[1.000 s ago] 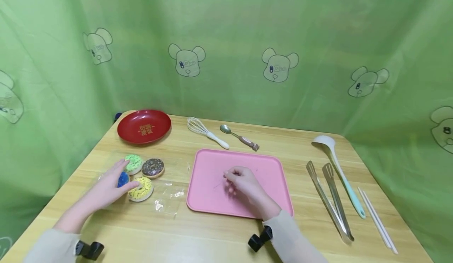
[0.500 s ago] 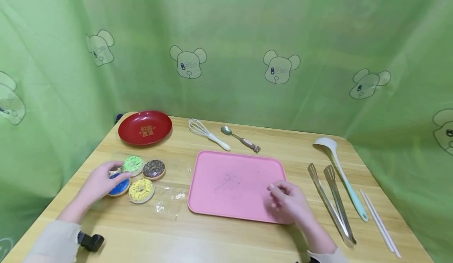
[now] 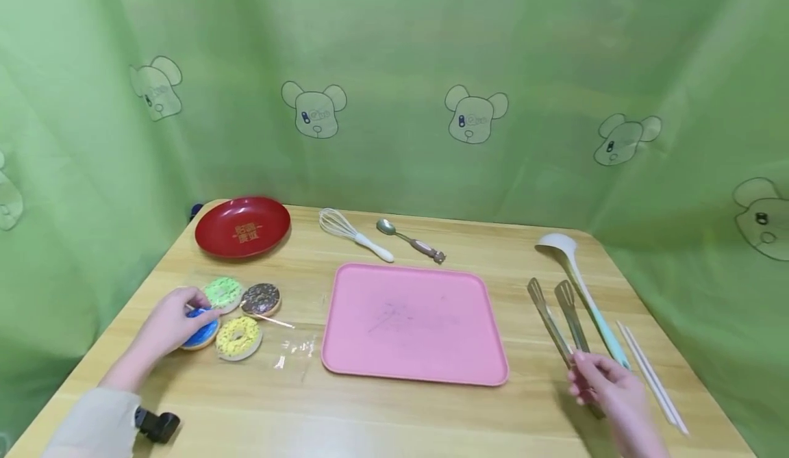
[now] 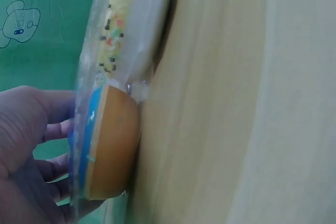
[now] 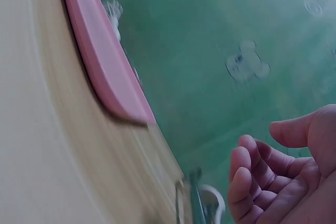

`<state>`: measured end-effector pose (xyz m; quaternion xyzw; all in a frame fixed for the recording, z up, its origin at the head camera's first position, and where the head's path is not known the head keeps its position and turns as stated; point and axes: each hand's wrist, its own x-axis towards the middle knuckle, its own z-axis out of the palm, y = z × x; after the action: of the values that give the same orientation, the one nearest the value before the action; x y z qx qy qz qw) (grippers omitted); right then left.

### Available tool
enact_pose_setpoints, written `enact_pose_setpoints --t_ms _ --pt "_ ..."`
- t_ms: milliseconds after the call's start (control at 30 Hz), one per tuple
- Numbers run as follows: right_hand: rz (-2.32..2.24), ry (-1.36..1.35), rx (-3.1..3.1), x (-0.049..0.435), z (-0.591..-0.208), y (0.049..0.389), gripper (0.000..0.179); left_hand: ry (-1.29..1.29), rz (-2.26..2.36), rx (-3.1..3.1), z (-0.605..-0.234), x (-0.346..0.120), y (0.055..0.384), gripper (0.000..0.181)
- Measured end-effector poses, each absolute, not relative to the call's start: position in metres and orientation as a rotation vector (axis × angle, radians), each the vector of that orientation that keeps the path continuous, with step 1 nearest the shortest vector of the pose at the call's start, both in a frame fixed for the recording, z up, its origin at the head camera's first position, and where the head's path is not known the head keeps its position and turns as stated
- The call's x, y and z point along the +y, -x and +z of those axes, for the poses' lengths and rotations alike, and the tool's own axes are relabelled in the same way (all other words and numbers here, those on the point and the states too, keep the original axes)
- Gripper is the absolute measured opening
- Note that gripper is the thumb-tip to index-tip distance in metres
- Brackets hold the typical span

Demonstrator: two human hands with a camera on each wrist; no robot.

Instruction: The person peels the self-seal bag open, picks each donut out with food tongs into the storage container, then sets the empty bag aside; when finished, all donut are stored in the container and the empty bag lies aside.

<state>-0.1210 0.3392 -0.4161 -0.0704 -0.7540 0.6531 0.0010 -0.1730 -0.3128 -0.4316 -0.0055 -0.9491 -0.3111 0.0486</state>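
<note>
My left hand (image 3: 169, 321) is over a blue-topped doughnut (image 3: 202, 329) at the table's left, its bent fingers and thumb gripping it through clear film. In the left wrist view the fingers (image 4: 55, 169) reach behind the blue doughnut (image 4: 113, 145); their tips are hidden. A yellow doughnut (image 3: 239, 338), a green one (image 3: 224, 294) and a chocolate one (image 3: 261, 300) lie beside it in the clear wrap. My right hand (image 3: 610, 389) hovers over the metal tongs (image 3: 551, 321), hiding their near end. In the right wrist view its loosely curled fingers (image 5: 241, 182) hold nothing.
A pink tray (image 3: 413, 372) lies mid-table. Behind stand a red plate (image 3: 271, 229), a white whisk (image 3: 354, 233) and a spoon (image 3: 411, 240). At right are a ladle (image 3: 582, 287) and white chopsticks (image 3: 653, 379). A green curtain (image 3: 394, 136) surrounds the table.
My right hand has moved right from above the pink tray to above the tongs. My left hand has drawn in from its wide spread over several doughnuts onto the blue one.
</note>
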Motion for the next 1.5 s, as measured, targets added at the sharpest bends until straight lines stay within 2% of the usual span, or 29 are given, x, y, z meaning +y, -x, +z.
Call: enact_pose_setpoints --t_ms 133,300,567,733,1000,1367,1500 --pt "2.069 0.336 -2.338 0.361 -0.418 0.117 0.016 0.028 -1.002 -2.859 -0.432 -0.313 0.172 0.017" --pt "1.943 0.464 -2.361 0.364 -0.407 0.108 0.010 0.058 -0.996 -2.816 -0.434 -0.314 0.171 0.009" --pt "1.376 0.517 -2.605 0.366 -0.411 0.112 0.044 0.030 -1.132 -2.743 -0.433 -0.316 0.168 0.020" --pt "1.145 0.446 -2.689 0.365 -0.417 0.128 0.051 0.025 -1.204 -2.684 -0.429 -0.319 0.166 0.024" --pt "1.135 0.359 -2.872 0.360 -0.419 0.152 0.073 0.039 -1.228 -2.597 -0.423 -0.321 0.166 0.026" --pt "0.957 0.281 -3.039 0.354 -0.424 0.173 0.095 -0.008 -1.326 -2.529 -0.422 -0.324 0.166 0.032" --pt "0.930 0.277 -3.065 0.355 -0.427 0.178 0.096 -0.023 -1.372 -2.506 -0.423 -0.324 0.167 0.034"
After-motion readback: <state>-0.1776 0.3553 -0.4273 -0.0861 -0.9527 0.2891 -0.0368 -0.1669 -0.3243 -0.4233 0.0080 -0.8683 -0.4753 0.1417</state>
